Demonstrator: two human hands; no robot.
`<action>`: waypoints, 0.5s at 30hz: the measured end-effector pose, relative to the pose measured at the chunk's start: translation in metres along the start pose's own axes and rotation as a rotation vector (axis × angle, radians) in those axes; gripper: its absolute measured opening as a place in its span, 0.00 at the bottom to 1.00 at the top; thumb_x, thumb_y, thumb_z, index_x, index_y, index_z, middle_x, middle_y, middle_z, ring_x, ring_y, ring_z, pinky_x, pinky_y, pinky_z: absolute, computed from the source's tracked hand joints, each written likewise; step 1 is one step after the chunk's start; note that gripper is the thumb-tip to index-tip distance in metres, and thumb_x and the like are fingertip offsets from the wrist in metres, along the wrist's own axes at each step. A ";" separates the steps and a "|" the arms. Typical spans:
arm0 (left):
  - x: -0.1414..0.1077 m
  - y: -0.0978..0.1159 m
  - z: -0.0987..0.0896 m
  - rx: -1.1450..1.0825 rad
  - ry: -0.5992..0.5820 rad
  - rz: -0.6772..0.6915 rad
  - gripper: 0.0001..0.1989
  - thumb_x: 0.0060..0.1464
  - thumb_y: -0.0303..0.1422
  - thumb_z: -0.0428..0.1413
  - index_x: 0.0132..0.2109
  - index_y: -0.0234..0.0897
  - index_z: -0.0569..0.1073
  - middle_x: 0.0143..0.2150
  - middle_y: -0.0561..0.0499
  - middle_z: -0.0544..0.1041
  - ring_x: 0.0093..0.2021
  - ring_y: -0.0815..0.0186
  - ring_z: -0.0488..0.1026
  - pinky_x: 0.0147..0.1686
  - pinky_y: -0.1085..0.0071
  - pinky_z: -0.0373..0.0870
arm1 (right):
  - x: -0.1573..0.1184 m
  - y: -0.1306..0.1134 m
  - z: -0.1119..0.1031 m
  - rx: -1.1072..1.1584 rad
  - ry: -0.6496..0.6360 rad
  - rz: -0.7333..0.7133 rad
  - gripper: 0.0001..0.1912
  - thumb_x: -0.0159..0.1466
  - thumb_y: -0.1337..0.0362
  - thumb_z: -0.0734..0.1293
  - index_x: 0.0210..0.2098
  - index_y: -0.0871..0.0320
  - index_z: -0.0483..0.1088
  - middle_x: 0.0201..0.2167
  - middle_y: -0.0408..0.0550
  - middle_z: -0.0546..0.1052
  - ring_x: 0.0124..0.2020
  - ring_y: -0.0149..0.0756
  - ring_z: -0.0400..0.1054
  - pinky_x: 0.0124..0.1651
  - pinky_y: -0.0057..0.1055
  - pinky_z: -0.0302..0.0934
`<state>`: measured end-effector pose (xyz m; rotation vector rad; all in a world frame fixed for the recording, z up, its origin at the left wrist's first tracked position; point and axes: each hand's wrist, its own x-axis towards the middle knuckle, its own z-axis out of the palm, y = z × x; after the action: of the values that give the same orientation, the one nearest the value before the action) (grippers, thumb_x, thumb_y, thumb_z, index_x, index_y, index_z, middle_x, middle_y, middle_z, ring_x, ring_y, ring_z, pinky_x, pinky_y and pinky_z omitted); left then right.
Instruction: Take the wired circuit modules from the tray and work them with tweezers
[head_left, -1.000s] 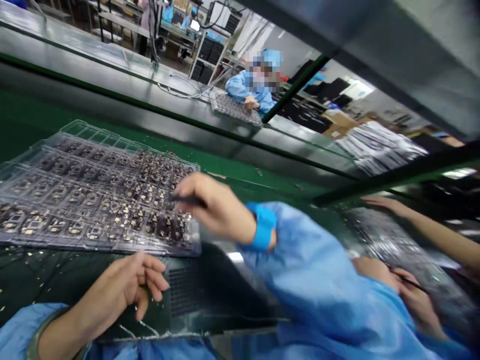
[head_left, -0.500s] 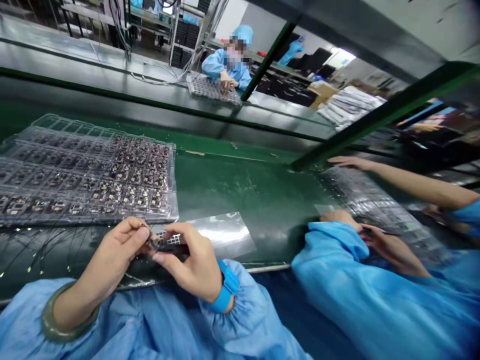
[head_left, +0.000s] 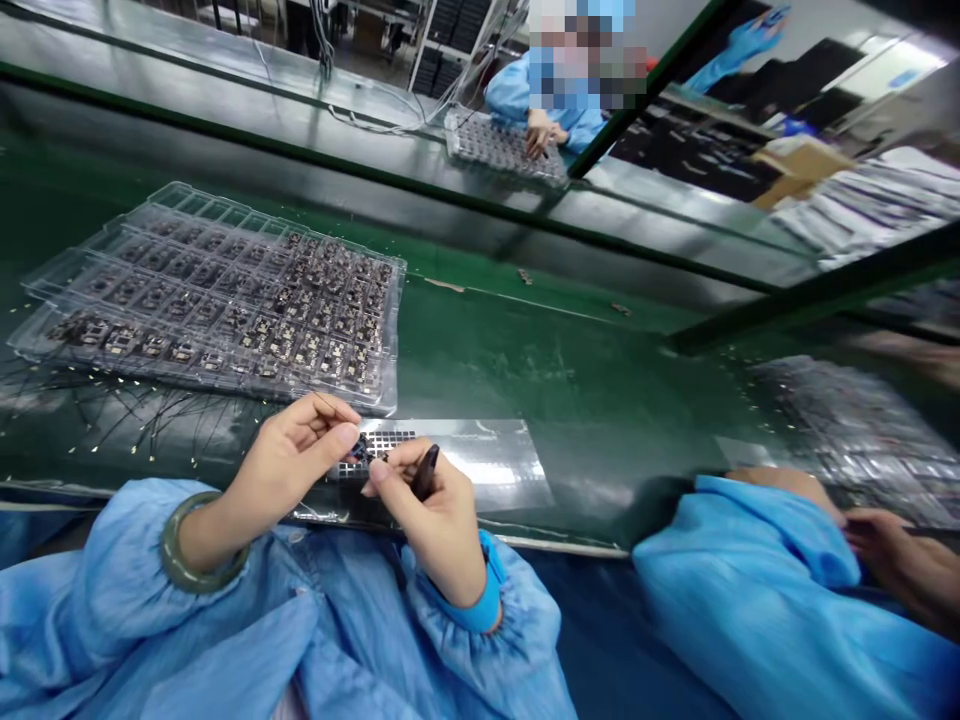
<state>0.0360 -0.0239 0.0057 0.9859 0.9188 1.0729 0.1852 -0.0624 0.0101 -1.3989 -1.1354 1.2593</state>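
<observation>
My left hand (head_left: 296, 455) is closed, its thumb and forefinger pinching a small circuit board (head_left: 363, 449). Opposite it, my right hand (head_left: 435, 515) is closed round a dark, pen-like tool (head_left: 426, 472), whose lower end is hidden by the fingers. The right thumb and fingertips meet close to the board's right edge; I cannot tell whether they touch it. Beneath both hands lies a clear plastic sheet (head_left: 480, 455) bearing a grid of small dark squares (head_left: 394, 438). Behind my hands are stacked clear trays (head_left: 337, 392) with rows of similar small boards.
Thin black wires (head_left: 161, 412) with pale tips spread in front of the trays on the green bench (head_left: 495, 345). At right, a co-worker's blue sleeve (head_left: 750, 550) reaches toward another clear tray (head_left: 862, 430). A green post (head_left: 757, 315) slants overhead; a person's hands (head_left: 541, 133) work across the bench.
The view has shifted, so the trays and bench sit differently. My right hand has turned, and the dark tool now points upward. Both hands remain close together at the board.
</observation>
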 end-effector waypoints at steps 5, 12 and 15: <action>0.006 -0.002 -0.001 0.055 0.020 0.019 0.08 0.52 0.36 0.61 0.34 0.36 0.74 0.30 0.54 0.74 0.29 0.72 0.71 0.31 0.78 0.71 | 0.004 -0.001 -0.003 0.011 -0.011 0.016 0.10 0.57 0.59 0.67 0.25 0.57 0.65 0.18 0.41 0.73 0.20 0.27 0.63 0.25 0.24 0.56; 0.019 -0.010 -0.008 0.044 -0.015 -0.091 0.05 0.53 0.33 0.59 0.34 0.37 0.72 0.27 0.56 0.74 0.28 0.72 0.73 0.31 0.78 0.70 | 0.015 0.009 -0.010 0.026 -0.038 0.035 0.10 0.58 0.59 0.67 0.25 0.57 0.65 0.18 0.41 0.73 0.19 0.26 0.62 0.24 0.24 0.55; 0.022 -0.013 -0.011 0.014 -0.057 -0.132 0.05 0.54 0.33 0.59 0.34 0.37 0.72 0.26 0.57 0.74 0.28 0.73 0.74 0.31 0.79 0.70 | 0.016 0.012 -0.011 0.009 -0.025 0.018 0.10 0.59 0.59 0.67 0.25 0.57 0.66 0.18 0.42 0.74 0.19 0.26 0.63 0.24 0.24 0.55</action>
<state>0.0341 -0.0028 -0.0120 0.9492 0.9331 0.9243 0.1979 -0.0493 -0.0032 -1.3925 -1.1353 1.2965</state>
